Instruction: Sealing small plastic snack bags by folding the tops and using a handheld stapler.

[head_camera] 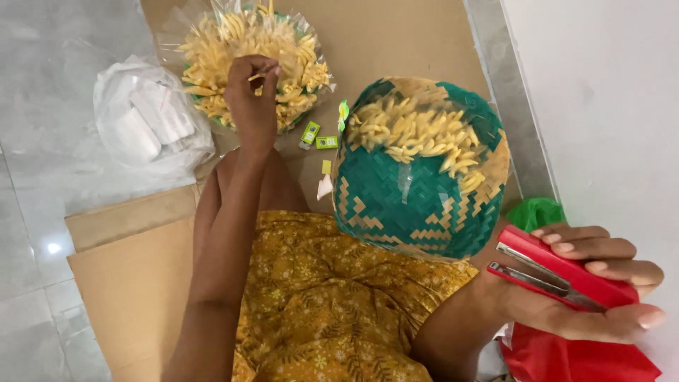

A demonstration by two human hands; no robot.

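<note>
A sheet of brown cardboard (pixel 134 283) lies on a grey tiled floor (pixel 42 177), its left edge ragged and stepped, with bare tile open to the left and a white wall (pixel 601 106) closing off the right side just beyond a narrow grey strip. At the far edge of the cardboard sits a round basket of pale yellow snack sticks (pixel 212 49), wrapped loosely in clear plastic. Just left of it, partly off the cardboard's edge on the tile, is a white plastic bag (pixel 145 120) holding white rolled packets. Near the middle of the cardboard, between the two baskets, lie small green and yellow paper labels (pixel 318 138). A green and tan woven basket (pixel 417 184), wrapped in clear film with the same yellow sticks inside, rests tilted on the person's lap against a yellow patterned garment (pixel 339 304). The left hand (pixel 251 99) reaches into the far basket, fingers curled shut, pinching a stick. The right hand (pixel 601 290), at the lower right, is wrapped around a red stapler (pixel 559 276), thumb beneath and fingers over the top. Below it shows red plastic (pixel 573 361), and a bit of green plastic (pixel 534 212) sits by the wall.
</note>
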